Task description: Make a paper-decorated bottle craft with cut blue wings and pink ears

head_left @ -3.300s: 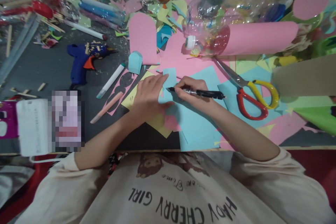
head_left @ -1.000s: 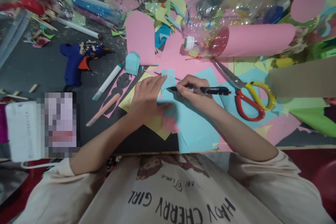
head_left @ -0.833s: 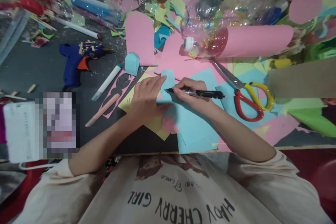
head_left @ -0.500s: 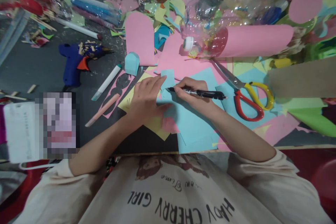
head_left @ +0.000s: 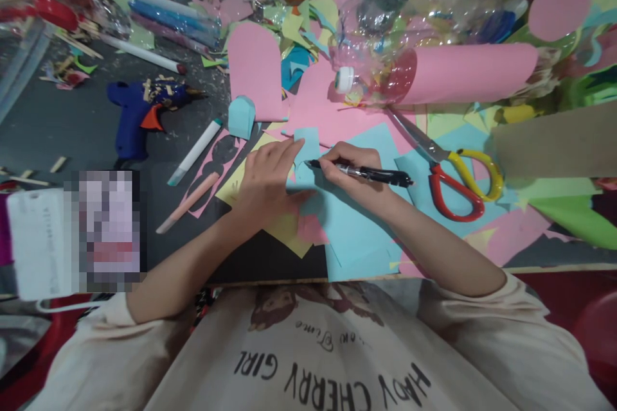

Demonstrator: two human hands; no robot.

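Note:
My right hand (head_left: 354, 164) is closed in a writing grip around a black pen (head_left: 380, 175). The pen's tip rests on a small light-blue piece of paper (head_left: 306, 139), where a thin curved line shows. Fingers stretched out, my left hand (head_left: 270, 173) lies flat on the left side of that piece, its thumb apart from the other fingers. Beneath my hands are a bigger light-blue sheet (head_left: 359, 237) and a yellow sheet (head_left: 292, 241). Scissors (head_left: 441, 160) with red and yellow handles lie right of the pen.
To the left are a blue glue gun (head_left: 130, 115), a white marker (head_left: 195, 151), a pink marker (head_left: 187, 202) and a pink strip with holes (head_left: 212, 173). A plastic bottle with pink paper (head_left: 472, 74) lies behind the scissors. Paper scraps and plastic bottles crowd the back.
Both hands stay where they were on the paper. The pen's back end has dipped very slightly toward me, and the view has shifted a little.

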